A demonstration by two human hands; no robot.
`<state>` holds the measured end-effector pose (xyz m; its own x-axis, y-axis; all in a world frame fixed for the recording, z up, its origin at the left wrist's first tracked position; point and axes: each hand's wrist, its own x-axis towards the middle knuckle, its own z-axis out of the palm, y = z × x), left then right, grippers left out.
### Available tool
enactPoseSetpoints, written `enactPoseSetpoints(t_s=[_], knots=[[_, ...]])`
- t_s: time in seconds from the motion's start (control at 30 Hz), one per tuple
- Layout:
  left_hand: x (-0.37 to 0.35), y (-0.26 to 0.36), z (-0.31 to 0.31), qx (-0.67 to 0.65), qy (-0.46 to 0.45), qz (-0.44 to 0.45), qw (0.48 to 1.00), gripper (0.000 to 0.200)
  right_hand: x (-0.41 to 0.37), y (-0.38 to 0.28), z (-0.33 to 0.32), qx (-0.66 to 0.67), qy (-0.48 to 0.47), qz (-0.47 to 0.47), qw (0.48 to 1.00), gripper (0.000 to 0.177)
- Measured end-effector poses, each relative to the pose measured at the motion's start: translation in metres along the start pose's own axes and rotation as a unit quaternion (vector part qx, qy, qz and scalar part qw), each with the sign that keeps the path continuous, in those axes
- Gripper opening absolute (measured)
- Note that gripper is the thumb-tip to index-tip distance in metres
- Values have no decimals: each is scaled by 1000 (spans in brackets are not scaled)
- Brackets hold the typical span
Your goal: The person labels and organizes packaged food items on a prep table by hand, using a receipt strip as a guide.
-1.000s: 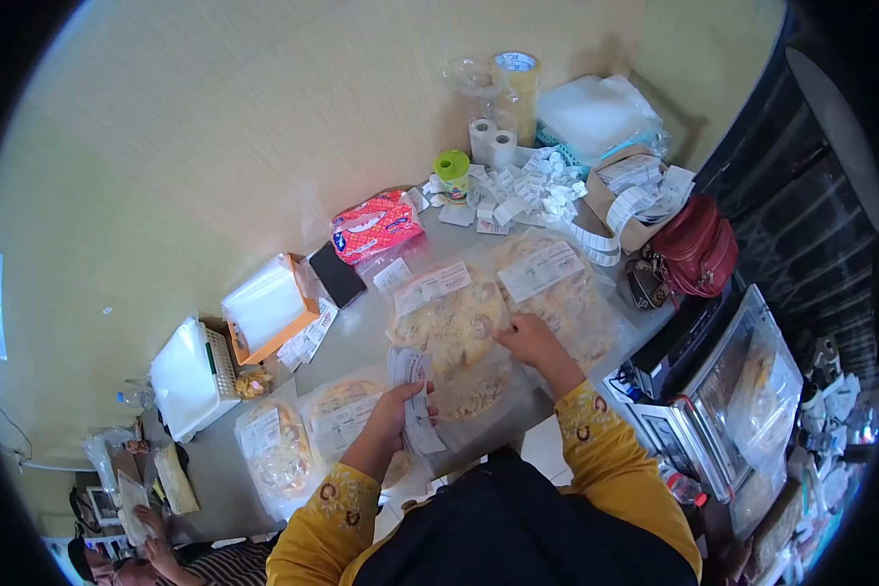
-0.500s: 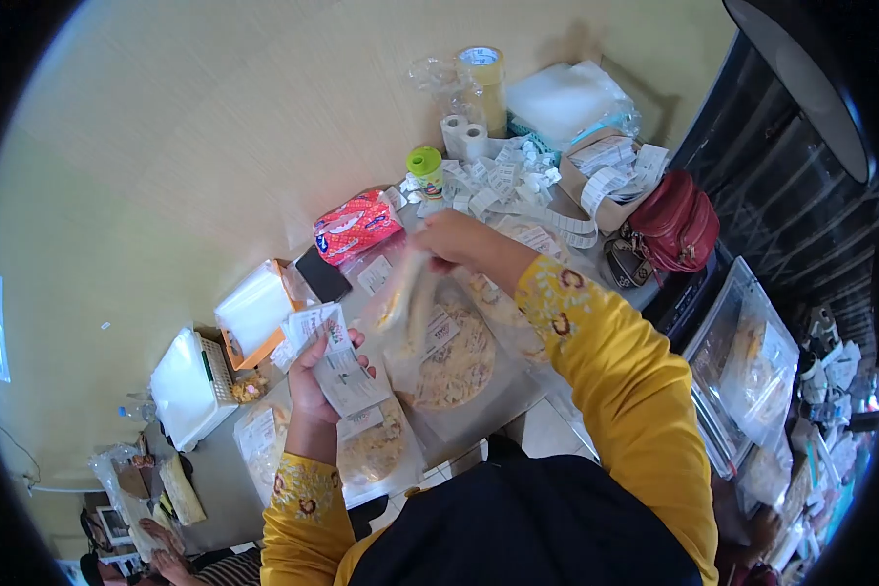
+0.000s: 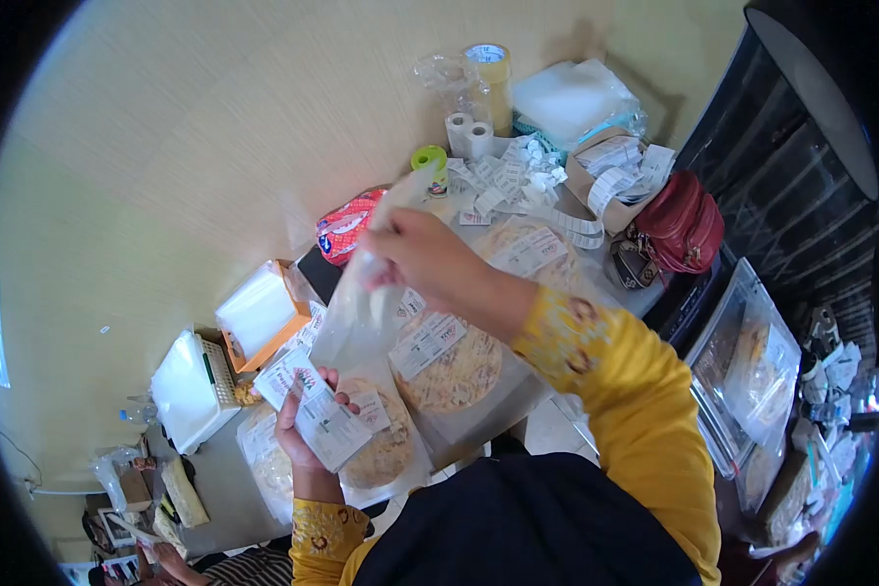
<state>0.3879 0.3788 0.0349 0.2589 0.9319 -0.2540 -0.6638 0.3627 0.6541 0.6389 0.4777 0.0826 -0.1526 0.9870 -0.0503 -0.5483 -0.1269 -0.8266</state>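
Note:
My right hand (image 3: 426,258) is raised above the grey table (image 3: 220,469) and grips a clear plastic bag (image 3: 361,313) that hangs down from it. My left hand (image 3: 303,430) holds a small stack of white printed labels (image 3: 314,405) near the table's front edge. Under the bag lie bagged flat round breads: one with a label in the middle (image 3: 446,361), one below my left hand (image 3: 379,444), another at the back (image 3: 527,249).
A red tissue pack (image 3: 345,225), a black phone (image 3: 319,271), an orange-edged tray (image 3: 259,313), a white scale (image 3: 190,379), loose label strips (image 3: 508,181), tape rolls (image 3: 467,135), a green-lidded cup (image 3: 428,164) and a red handbag (image 3: 679,227) crowd the table. Another person's hands (image 3: 156,547) show at the bottom left.
My right hand has gone from resting on a bagged bread to lifting a clear bag up and to the left. My left hand shifted left with the labels.

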Motion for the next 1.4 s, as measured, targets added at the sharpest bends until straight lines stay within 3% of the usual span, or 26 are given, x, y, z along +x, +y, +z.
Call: enactPoseSetpoints(t_s=[0.13,0.23,0.3,0.43,0.53,0.63,0.73,0.83,0.93,1.0,1.13,1.23,1.33,1.4], knots=[[-10,9,-17,-7,16,9,1000,59,-80,5,-49,8,15,97,995,21],[-14,5,-21,7,70,-28,997,61,-126,44,-118,-181,28,211,960,20],[-11,1,-22,-2,47,-67,997,61,-156,92,-158,-289,44,259,921,18],[-9,-13,-21,-48,33,-121,991,59,-162,96,-150,-460,88,286,836,16],[-5,-21,-16,-84,22,-143,986,59,-151,100,-153,-364,108,329,865,16],[-14,-25,-20,-108,14,-153,982,59,-136,101,-144,-106,172,334,921,18],[-26,-26,-27,-128,36,-158,979,60,-120,90,-135,-2,193,316,929,19],[-33,-27,-32,-146,35,-164,975,60,-107,90,-140,57,212,267,938,17],[-36,-27,-33,-159,30,-170,972,60,-101,87,-138,20,236,255,937,16],[-35,-27,-32,-159,32,-162,973,58,-105,92,-147,-116,194,289,930,16],[-34,-25,-32,-146,28,-161,976,57,-120,93,-156,-387,70,309,866,18],[-34,-23,-32,-155,24,-163,974,58,-126,92,-154,-445,36,334,830,22],[-38,-20,-35,-145,33,-158,976,60,-122,82,-155,-641,-41,261,720,28],[-41,-17,-36,-146,32,-151,977,61,-108,51,-130,-718,-86,312,616,31]])
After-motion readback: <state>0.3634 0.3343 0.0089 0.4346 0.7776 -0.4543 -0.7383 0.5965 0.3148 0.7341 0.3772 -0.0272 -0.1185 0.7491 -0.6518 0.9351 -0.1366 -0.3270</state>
